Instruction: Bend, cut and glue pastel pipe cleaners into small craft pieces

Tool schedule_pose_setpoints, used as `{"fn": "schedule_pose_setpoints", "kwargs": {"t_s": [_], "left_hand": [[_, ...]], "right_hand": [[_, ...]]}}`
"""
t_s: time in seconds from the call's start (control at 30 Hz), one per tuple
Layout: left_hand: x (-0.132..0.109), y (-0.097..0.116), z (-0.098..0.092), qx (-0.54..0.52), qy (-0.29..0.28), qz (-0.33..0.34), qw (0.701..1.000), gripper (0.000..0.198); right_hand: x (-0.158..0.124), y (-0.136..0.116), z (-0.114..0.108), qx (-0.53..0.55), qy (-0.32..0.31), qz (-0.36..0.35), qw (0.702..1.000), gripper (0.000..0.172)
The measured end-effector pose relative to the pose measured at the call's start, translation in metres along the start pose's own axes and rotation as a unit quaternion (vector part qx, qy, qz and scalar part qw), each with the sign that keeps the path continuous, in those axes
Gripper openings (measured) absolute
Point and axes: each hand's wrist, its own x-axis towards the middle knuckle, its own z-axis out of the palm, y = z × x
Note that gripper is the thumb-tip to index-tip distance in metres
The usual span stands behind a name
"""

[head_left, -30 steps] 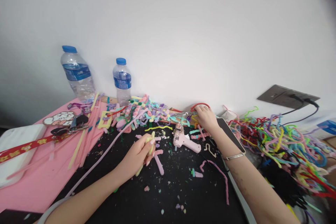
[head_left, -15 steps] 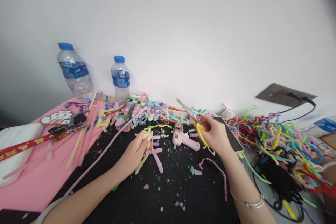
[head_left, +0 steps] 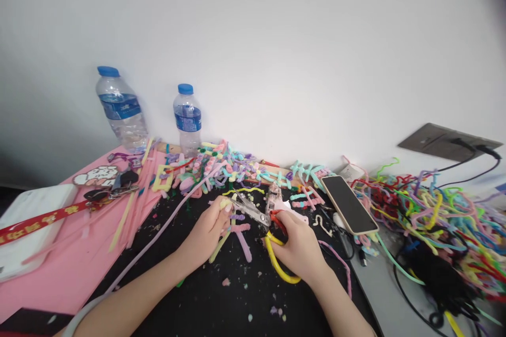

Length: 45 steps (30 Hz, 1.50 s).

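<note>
My left hand pinches a pale yellow pipe cleaner above the black mat. In my right hand are scissors with red and yellow handles, fingers through the loops. Their blades are parted and point left, with the tips right beside the yellow piece; whether they touch it I cannot tell. Under and beside my left hand lie pink and purple pipe cleaner pieces. A pale pink glue gun lies behind the scissors, partly covered by my right hand.
Two water bottles stand by the wall. A heap of small pipe cleaner shapes lines the back. To the right are a phone, cables and tangled pipe cleaners. Pink sheets and a white box lie left.
My right hand has brought the scissors down and left, from above the glue gun to the yellow pipe cleaner in my left hand. The phone is now uncovered. The view has shifted slightly.
</note>
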Motion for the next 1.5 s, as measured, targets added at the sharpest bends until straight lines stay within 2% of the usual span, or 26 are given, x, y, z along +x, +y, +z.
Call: {"fn": "schedule_pose_setpoints", "kwargs": {"t_s": [0.3, 0.47, 0.67, 0.9, 1.13, 1.37, 1.43, 1.5], "left_hand": [[-0.003, 0.007, 0.002, 0.017, -0.035, 0.019, 0.999, 0.024], [-0.004, 0.006, -0.001, 0.042, -0.068, 0.02, 0.997, 0.026], [-0.005, 0.001, -0.005, 0.086, -0.092, 0.023, 0.992, 0.033], [-0.004, -0.001, -0.008, 0.069, -0.126, -0.002, 0.99, 0.034], [-0.004, 0.004, -0.012, 0.073, -0.151, -0.022, 0.986, 0.036], [-0.001, 0.006, -0.01, -0.009, -0.167, -0.033, 0.985, 0.034], [-0.001, 0.009, -0.009, -0.015, -0.161, -0.035, 0.986, 0.033], [0.0, 0.013, -0.01, 0.005, -0.129, -0.023, 0.991, 0.033]], "right_hand": [[-0.002, 0.001, 0.0, 0.019, -0.031, -0.021, 0.999, 0.018], [0.0, 0.005, -0.004, 0.039, -0.031, -0.04, 0.998, 0.022], [0.0, 0.008, -0.004, 0.034, -0.029, -0.051, 0.998, 0.019], [0.0, 0.011, -0.006, 0.028, -0.036, -0.053, 0.998, 0.026], [-0.001, 0.014, -0.006, 0.026, -0.049, -0.058, 0.997, 0.026], [-0.001, 0.018, -0.004, 0.033, -0.01, -0.054, 0.998, 0.027], [0.001, 0.022, -0.007, 0.022, 0.02, -0.033, 0.999, 0.025], [0.005, 0.031, -0.012, 0.002, 0.059, -0.001, 0.998, 0.021]]}}
